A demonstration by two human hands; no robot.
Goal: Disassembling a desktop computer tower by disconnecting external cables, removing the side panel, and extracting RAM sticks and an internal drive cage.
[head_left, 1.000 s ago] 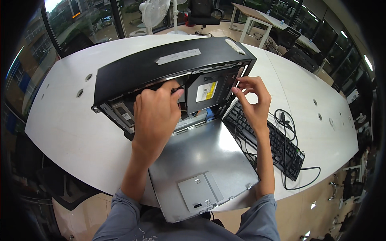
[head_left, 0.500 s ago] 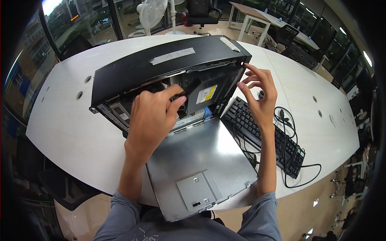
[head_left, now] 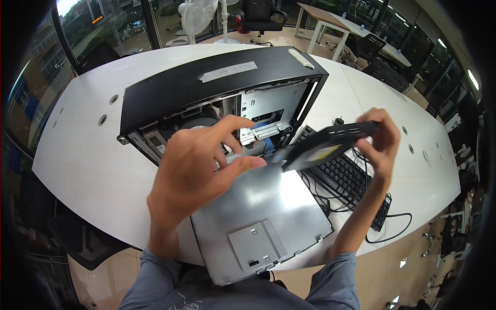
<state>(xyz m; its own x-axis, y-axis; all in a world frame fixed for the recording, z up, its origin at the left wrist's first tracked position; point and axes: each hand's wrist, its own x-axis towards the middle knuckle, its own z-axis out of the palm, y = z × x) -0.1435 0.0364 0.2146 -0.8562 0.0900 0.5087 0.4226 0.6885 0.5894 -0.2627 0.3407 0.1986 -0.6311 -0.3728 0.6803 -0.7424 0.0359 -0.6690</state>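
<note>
My right hand (head_left: 383, 142) grips one end of a black optical drive (head_left: 330, 142), tilted and blurred by motion over the keyboard. A pale label with a yellow patch shows on the drive's side. My left hand (head_left: 201, 160), fingers spread and holding nothing, hovers in front of the black computer case (head_left: 227, 77). The case stands with its side open, showing a round dark fan and a bare metal drive bay (head_left: 271, 103). A flat silver side panel (head_left: 258, 199) lies in front of it, reaching over the table's near edge.
A black keyboard (head_left: 346, 178) with tangled cables lies right of the panel on the white table (head_left: 67, 139). Round cable holes (head_left: 102, 120) dot the tabletop. Beyond it stand a white fan (head_left: 199, 18) and a black office chair (head_left: 261, 18).
The optical drive has come out of the case and swung right, now in my right hand. My left hand has let go of it, its fingers opening. The drive bay is now exposed.
</note>
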